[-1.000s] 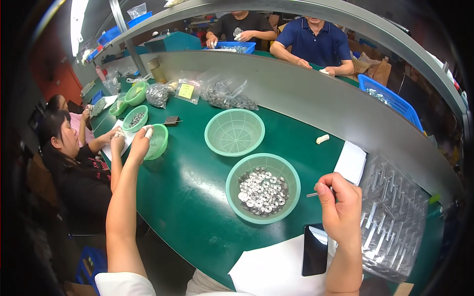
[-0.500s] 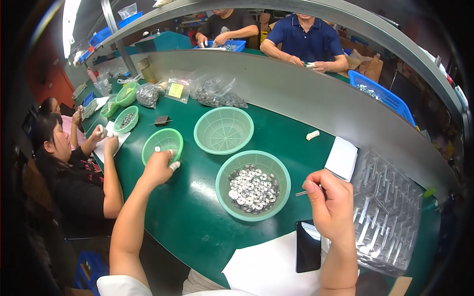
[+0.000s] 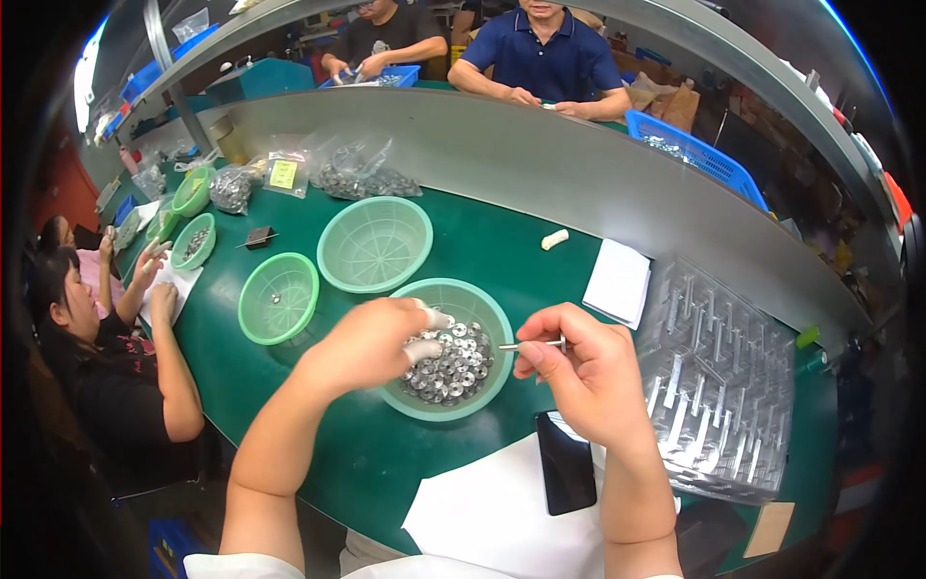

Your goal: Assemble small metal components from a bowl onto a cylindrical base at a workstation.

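Note:
My left hand (image 3: 376,338) reaches into a pale green basket (image 3: 497,386) full of small round metal discs with centre holes (image 3: 453,372). White covers sit on its thumb and fingertip, which are spread apart over the discs. No disc shows between them. To the right of that basket, my right hand (image 3: 584,372) pinches a thin metal pin (image 3: 511,346) between thumb and fingers, its tip pointing left toward the basket rim. A brighter green basket (image 3: 249,323) on the left holds a single small disc (image 3: 276,298).
An unfilled pale green basket (image 3: 374,241) stands behind. Clear plastic trays of metal pieces (image 3: 719,396) lie at the right, near a white pad (image 3: 617,282). A phone (image 3: 566,468) rests on white paper (image 3: 473,511). Co-workers sit at left and beyond the metal partition (image 3: 521,159).
My left hand has moved right, from the brighter green basket to the discs, leaving one disc behind. My right hand has brought the pin nearer the disc basket. The view has shifted.

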### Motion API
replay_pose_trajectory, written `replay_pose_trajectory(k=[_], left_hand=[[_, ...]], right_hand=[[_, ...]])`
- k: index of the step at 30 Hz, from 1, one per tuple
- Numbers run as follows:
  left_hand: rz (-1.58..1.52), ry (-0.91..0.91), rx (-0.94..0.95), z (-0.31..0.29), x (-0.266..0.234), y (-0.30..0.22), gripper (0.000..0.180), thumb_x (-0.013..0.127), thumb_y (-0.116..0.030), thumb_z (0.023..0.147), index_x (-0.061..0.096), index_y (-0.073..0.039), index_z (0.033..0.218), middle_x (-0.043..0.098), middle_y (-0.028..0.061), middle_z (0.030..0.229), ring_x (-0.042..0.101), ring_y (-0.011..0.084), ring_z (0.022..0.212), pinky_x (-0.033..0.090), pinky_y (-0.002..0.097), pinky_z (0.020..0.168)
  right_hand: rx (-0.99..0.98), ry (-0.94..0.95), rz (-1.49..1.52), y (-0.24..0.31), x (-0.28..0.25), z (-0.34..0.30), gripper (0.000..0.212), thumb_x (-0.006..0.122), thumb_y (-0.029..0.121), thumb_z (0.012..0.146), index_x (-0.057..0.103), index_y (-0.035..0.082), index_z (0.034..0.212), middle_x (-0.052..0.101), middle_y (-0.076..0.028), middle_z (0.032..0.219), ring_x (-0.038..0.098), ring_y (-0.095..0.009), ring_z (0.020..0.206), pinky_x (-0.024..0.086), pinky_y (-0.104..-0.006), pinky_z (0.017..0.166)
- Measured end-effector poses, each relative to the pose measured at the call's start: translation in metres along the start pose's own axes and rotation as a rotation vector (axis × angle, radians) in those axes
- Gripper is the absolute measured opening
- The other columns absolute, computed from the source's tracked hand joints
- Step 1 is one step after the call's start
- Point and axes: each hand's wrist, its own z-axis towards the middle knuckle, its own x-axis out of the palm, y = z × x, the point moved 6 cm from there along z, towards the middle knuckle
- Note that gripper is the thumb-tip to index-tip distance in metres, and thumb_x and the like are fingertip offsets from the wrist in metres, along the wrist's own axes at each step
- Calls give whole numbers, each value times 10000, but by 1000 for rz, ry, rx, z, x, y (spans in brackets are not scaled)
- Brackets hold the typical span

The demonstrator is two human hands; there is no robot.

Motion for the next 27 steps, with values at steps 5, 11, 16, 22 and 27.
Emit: replay_pose_trajectory(k=[5, 11, 16, 22, 27], left_hand=[[240, 240, -61, 34, 55, 13, 378, 788, -87, 766, 718, -67, 1137, 678, 154, 1006, 672, 374, 964, 543, 466, 812], [147, 356, -143, 37, 72, 29, 324, 789, -37, 717, 724, -60, 1033, 669, 146, 976, 669, 376, 975, 533, 478, 815], [-309, 22, -102, 43, 34, 16, 213, 740, 57, 807, 709, -24, 1002, 714, 119, 932, 717, 243, 817, 567, 363, 727], [-1136, -159, -55, 39, 22, 3, 231, 700, 72, 887, 653, 44, 1111, 707, 116, 959, 714, 184, 868, 603, 312, 745], [-1065, -277, 255, 32, 6, -23, 253, 756, 42, 860, 686, 42, 1103, 721, 145, 986, 728, 218, 873, 604, 324, 763]], right_hand=[[101, 47, -88, -5, -2, 0, 212, 611, 127, 1031, 549, 12, 864, 625, -36, 612, 599, -89, 559, 467, -228, 548], [130, 45, -74, -18, -7, 1, 169, 668, 105, 993, 588, 10, 879, 574, 3, 626, 544, -57, 559, 442, -211, 532], [242, 55, 84, -32, -3, 3, 135, 673, 96, 986, 608, 9, 905, 599, 13, 680, 560, -45, 606, 455, -212, 545], [244, -20, 97, -33, -7, 5, 198, 635, 184, 1028, 613, 19, 922, 580, 17, 659, 528, -40, 584, 446, -214, 537], [259, 33, 107, -40, 3, 4, 258, 600, 231, 1052, 613, 20, 905, 552, 28, 634, 483, -33, 555, 401, -211, 506]])
